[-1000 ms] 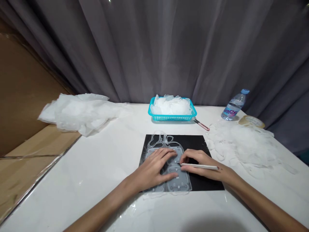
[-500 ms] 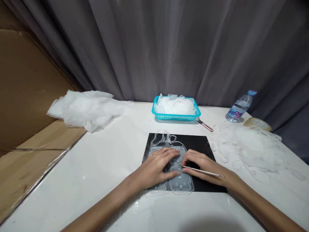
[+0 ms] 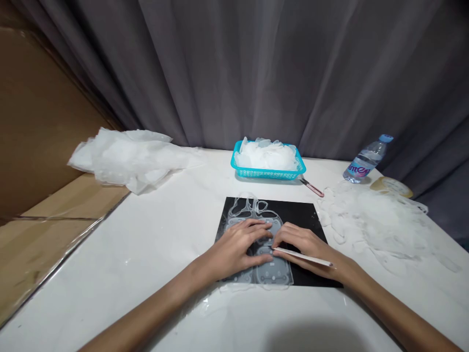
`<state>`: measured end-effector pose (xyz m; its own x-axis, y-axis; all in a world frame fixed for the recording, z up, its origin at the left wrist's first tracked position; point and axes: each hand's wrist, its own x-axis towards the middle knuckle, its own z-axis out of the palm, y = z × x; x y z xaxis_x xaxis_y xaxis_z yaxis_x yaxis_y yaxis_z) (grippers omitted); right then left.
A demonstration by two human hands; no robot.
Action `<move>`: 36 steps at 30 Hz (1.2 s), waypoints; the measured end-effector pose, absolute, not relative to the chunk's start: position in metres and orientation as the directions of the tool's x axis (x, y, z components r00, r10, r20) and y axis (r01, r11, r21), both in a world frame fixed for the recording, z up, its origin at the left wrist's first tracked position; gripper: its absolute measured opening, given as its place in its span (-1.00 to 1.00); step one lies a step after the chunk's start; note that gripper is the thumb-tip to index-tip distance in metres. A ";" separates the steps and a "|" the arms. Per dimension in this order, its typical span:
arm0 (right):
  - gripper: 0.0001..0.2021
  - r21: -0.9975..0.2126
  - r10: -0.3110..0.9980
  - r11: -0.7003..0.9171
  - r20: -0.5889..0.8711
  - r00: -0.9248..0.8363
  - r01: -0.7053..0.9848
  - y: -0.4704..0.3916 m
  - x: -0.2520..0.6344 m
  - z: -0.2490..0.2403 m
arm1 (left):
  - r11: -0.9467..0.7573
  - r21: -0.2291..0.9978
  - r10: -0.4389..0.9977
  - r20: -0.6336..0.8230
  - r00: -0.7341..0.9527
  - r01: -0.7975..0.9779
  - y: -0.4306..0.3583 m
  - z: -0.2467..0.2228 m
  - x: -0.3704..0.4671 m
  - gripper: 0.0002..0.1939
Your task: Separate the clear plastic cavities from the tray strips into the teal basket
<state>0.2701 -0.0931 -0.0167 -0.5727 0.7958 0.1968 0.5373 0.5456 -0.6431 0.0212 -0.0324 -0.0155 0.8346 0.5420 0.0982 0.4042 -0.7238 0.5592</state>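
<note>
A clear moulded plastic sheet (image 3: 274, 275) with rounded panels and looping strips at its far end lies on a black mat (image 3: 307, 278). My left hand (image 3: 240, 247) rests on the sheet, fingers spread and pressing down, covering much of its left side. In a pinch, my right hand (image 3: 306, 244) holds a slim white stick-like tool (image 3: 304, 256). The tool's tip meets the sheet near the gap between two right-hand panels, and its back end points toward my right wrist. Fingers hide part of the tip, so its exact kind is unclear.
Beyond the mat stands a blue basket (image 3: 269, 173) of translucent white pieces, with pink-handled snips (image 3: 312, 187) beside it. Clear scraps (image 3: 392, 225), a tape roll (image 3: 392, 187) and a water bottle (image 3: 364, 164) are at right. White plastic bags (image 3: 128, 159) lie left, near cardboard (image 3: 66, 200).
My right hand has shifted slightly left and the tool in it has turned, showing a broader side. My left hand stays on the sheet. The camera view has moved slightly.
</note>
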 end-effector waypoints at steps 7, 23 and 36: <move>-0.89 -0.567 0.773 0.599 0.226 -0.593 0.565 -0.093 0.269 -0.016 | -0.743 0.534 0.538 0.120 0.834 0.403 -0.032 -0.018 0.023 -0.57; -0.78 -0.302 0.707 0.704 0.371 -0.602 0.642 -0.094 0.262 -0.039 | -0.599 0.669 0.629 0.054 0.775 0.440 -0.033 -0.029 0.019 -0.06; -0.79 -0.594 0.682 0.196 0.655 0.327 0.780 0.023 0.342 0.024 | -0.548 0.661 0.610 -0.104 0.786 0.512 -0.029 -0.028 0.017 0.14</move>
<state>0.3415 0.0232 0.0244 0.3268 0.6816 0.6547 0.7804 0.1961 -0.5938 0.0167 -0.0289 -0.0283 0.7856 0.6100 -0.1035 0.5125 -0.5477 0.6613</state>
